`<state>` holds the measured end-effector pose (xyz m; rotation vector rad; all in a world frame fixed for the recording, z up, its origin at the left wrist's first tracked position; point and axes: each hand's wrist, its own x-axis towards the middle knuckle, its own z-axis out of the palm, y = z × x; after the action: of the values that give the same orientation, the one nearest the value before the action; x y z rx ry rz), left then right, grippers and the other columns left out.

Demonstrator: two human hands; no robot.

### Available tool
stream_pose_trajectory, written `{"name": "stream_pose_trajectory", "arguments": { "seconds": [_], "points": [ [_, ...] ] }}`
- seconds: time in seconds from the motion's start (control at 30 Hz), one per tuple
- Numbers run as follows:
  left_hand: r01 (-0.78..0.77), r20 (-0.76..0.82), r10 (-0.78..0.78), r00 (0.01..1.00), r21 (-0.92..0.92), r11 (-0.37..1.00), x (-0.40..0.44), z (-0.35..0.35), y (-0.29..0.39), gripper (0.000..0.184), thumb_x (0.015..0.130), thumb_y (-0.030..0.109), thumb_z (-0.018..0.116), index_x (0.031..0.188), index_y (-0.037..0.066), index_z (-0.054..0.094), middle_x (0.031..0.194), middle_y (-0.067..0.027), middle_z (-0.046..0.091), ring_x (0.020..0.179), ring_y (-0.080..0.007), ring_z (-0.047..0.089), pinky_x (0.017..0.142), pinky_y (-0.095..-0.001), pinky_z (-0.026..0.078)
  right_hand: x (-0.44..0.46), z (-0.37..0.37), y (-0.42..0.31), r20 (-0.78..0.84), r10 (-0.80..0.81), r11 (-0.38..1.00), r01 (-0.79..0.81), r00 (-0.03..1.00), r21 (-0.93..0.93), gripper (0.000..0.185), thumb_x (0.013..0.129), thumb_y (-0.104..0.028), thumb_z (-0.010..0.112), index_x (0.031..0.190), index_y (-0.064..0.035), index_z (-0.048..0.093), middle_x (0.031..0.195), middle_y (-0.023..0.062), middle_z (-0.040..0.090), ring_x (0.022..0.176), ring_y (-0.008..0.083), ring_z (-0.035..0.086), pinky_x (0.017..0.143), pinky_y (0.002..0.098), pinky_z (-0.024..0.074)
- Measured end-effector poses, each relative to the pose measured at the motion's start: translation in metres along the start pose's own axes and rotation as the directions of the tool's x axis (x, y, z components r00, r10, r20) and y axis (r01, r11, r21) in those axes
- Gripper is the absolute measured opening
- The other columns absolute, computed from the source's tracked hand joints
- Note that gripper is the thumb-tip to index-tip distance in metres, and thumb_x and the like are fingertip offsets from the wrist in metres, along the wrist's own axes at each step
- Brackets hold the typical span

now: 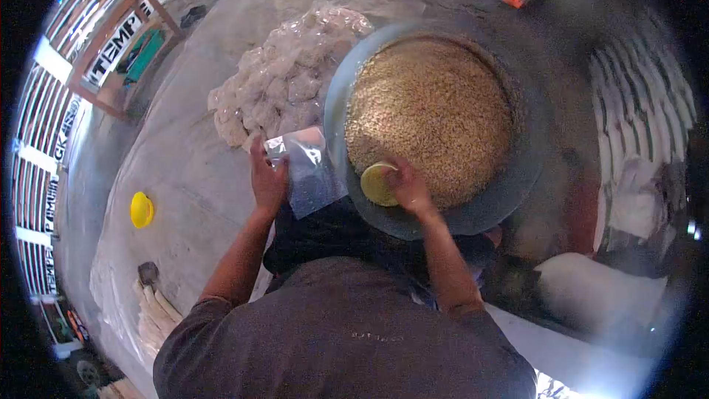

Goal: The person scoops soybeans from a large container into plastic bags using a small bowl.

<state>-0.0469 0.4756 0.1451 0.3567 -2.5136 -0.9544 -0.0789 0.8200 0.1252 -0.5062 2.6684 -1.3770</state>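
Observation:
My left hand (267, 179) is closed on the edge of a clear plastic bag (314, 177), which hangs beside the basin's near left rim. In my right hand (408, 188) is a small yellow cup (379, 184), its round side toward me, at the near left part of the basin. Pale yellow beans or grains (436, 111) fill the wide grey basin (528, 177). Whether the cup has any in it I cannot tell. Beyond my left hand lies a heap of filled clear bags (284, 77).
A yellow bowl-shaped piece (141, 210) rests on the pale floor sheet (188, 170) to the left. Long pale rolls (156, 310) lie at lower left, and rows of white packs (628, 118) at right. A wooden frame (111, 52) stands far left.

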Motion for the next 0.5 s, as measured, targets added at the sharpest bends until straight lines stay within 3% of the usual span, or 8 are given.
{"name": "stream_pose_trajectory", "arguments": {
  "seconds": [0.03, 0.07, 0.17, 0.2, 0.3, 0.33, 0.43, 0.5],
  "points": [
    [-0.119, -0.104, 0.123, 0.987, 0.041, 0.992, -0.006, -0.005, 0.019, 0.077, 0.090, 0.033, 0.069, 0.152, 0.007, 0.033, 0.138, -0.0271, 0.047, 0.126, -0.0445, 0.047, 0.104, -0.0506, 0.040, 0.007, 0.013, -0.025, 0.095, -0.023, 0.994, 0.012, 0.995, 0.109, 0.052, 0.093, -0.036, 0.068, 0.135, -0.0076, 0.058, 0.136, 0.0179, 0.060, 0.127, 0.0328, 0.057, 0.105, 0.0408, 0.0457],
    [-0.123, -0.076, 0.157, 0.985, 0.337, 0.934, -0.016, 0.006, 0.007, 0.067, 0.090, 0.034, 0.068, 0.149, 0.014, 0.043, 0.143, -0.0271, 0.042, 0.130, -0.0466, 0.041, 0.108, -0.0546, 0.034, 0.013, 0.030, -0.043, 0.129, 0.002, 0.993, -0.018, 0.992, 0.116, 0.051, 0.092, -0.035, 0.069, 0.134, -0.0079, 0.059, 0.135, 0.0171, 0.060, 0.128, 0.0319, 0.056, 0.105, 0.0403, 0.0455],
    [0.108, 0.155, -0.207, 0.966, 0.484, 0.868, -0.039, 0.020, 0.007, 0.048, 0.090, 0.033, 0.066, 0.136, 0.019, 0.061, 0.145, -0.0231, 0.043, 0.130, -0.0478, 0.039, 0.107, -0.0588, 0.032, 0.023, 0.069, -0.083, 0.114, -0.170, 0.983, 0.160, 0.979, 0.094, 0.047, 0.089, -0.030, 0.070, 0.129, -0.0074, 0.062, 0.134, 0.0185, 0.059, 0.126, 0.0365, 0.056, 0.106, 0.0435, 0.0456],
    [-0.068, 0.105, 0.019, 0.994, 0.484, 0.873, -0.033, 0.001, 0.031, 0.027, 0.090, 0.027, 0.065, 0.115, 0.018, 0.073, 0.135, -0.0180, 0.054, 0.121, -0.0432, 0.051, 0.098, -0.0549, 0.043, 0.028, 0.084, -0.089, 0.085, -0.219, 0.976, 0.219, 0.972, 0.011, 0.048, 0.089, -0.030, 0.070, 0.130, -0.0080, 0.061, 0.132, 0.0171, 0.061, 0.120, 0.0355, 0.059, 0.102, 0.0437, 0.0479],
    [-0.188, 0.258, 0.205, 0.944, -0.089, 0.978, -0.009, 0.004, 0.031, 0.018, 0.088, 0.019, 0.067, 0.102, 0.013, 0.074, 0.116, -0.0136, 0.064, 0.102, -0.0379, 0.064, 0.083, -0.0486, 0.052, 0.027, 0.121, -0.091, 0.045, -0.277, 0.948, 0.281, 0.960, -0.150, 0.049, 0.088, -0.028, 0.069, 0.133, -0.0092, 0.060, 0.125, 0.0154, 0.064, 0.105, 0.0350, 0.067, 0.091, 0.0450, 0.0533],
    [-0.332, 0.157, 0.369, 0.916, -0.220, 0.917, -0.008, 0.001, 0.043, 0.016, 0.088, 0.014, 0.067, 0.102, 0.009, 0.070, 0.102, -0.0134, 0.066, 0.087, -0.0351, 0.068, 0.073, -0.0436, 0.054, 0.026, 0.128, -0.088, 0.061, -0.237, 0.961, 0.244, 0.970, -0.134, 0.048, 0.089, -0.027, 0.069, 0.132, -0.0093, 0.060, 0.123, 0.0163, 0.065, 0.102, 0.0366, 0.068, 0.088, 0.0458, 0.0541],
    [-0.270, 0.164, 0.310, 0.937, -0.228, 0.936, -0.001, 0.009, 0.050, 0.034, 0.086, 0.019, 0.071, 0.117, 0.005, 0.062, 0.105, -0.0171, 0.065, 0.092, -0.0394, 0.066, 0.080, -0.0471, 0.053, 0.039, 0.125, -0.070, 0.120, -0.232, 0.968, 0.241, 0.965, -0.065, 0.043, 0.089, -0.025, 0.067, 0.129, -0.0094, 0.061, 0.117, 0.0181, 0.065, 0.094, 0.0400, 0.068, 0.081, 0.0473, 0.0550],
    [-0.327, -0.009, 0.327, 0.945, -0.006, 0.945, 0.004, -0.011, 0.065, 0.048, 0.087, 0.027, 0.072, 0.125, 0.002, 0.054, 0.105, -0.0197, 0.065, 0.093, -0.0425, 0.065, 0.083, -0.0486, 0.052, 0.038, 0.111, -0.075, 0.131, -0.223, 0.974, 0.225, 0.966, 0.001, 0.040, 0.089, -0.024, 0.066, 0.127, -0.0096, 0.062, 0.115, 0.0176, 0.065, 0.093, 0.0404, 0.068, 0.080, 0.0474, 0.0552]
  ]
}}
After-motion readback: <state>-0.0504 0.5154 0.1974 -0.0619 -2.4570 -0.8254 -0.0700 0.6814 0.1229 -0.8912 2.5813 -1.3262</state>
